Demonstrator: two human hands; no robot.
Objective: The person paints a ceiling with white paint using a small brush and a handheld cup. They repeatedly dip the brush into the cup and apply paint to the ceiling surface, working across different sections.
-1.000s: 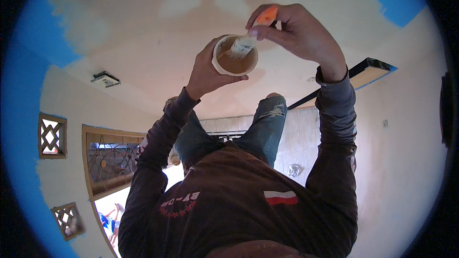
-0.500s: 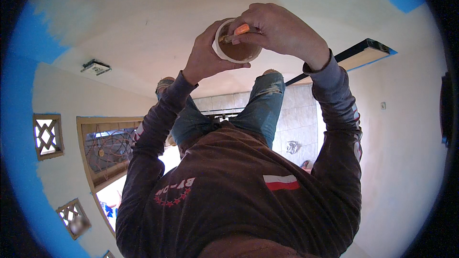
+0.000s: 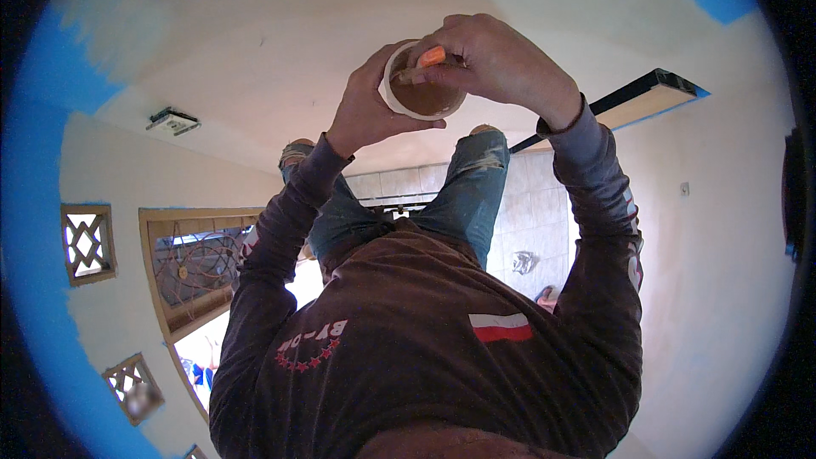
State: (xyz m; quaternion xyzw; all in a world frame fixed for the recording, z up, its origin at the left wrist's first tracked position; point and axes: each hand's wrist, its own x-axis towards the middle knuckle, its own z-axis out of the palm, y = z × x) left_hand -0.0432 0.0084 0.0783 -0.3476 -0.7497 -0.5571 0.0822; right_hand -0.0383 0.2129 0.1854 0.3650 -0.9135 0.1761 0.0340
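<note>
My left hand (image 3: 361, 110) is wrapped round the side of a small white tub (image 3: 392, 102), its thumb along the lower rim. Brown liquid, which looks like paint, (image 3: 440, 99) lies inside. Above the opening, my right hand (image 3: 489, 55) grips a paintbrush with an orange handle (image 3: 433, 56). The brush's tip points down into the tub at its left inner side, close to the liquid. My fingers hide part of the brush, so I cannot tell how deep its tip sits.
A pale wall surface with a darker patch surrounds my hands, with blue areas (image 3: 38, 229) at its borders. A dark-edged shelf (image 3: 650, 92) juts out at right. A small box (image 3: 173, 121) is at left, above a wood-framed opening (image 3: 153, 242) and lattice vents (image 3: 87, 243). Pale tiles (image 3: 535, 208) lie beyond my legs.
Both hands and the tub sit slightly lower in view. The brush's orange end has shifted a little, and its tip stays within the tub. Both grips are unchanged.
</note>
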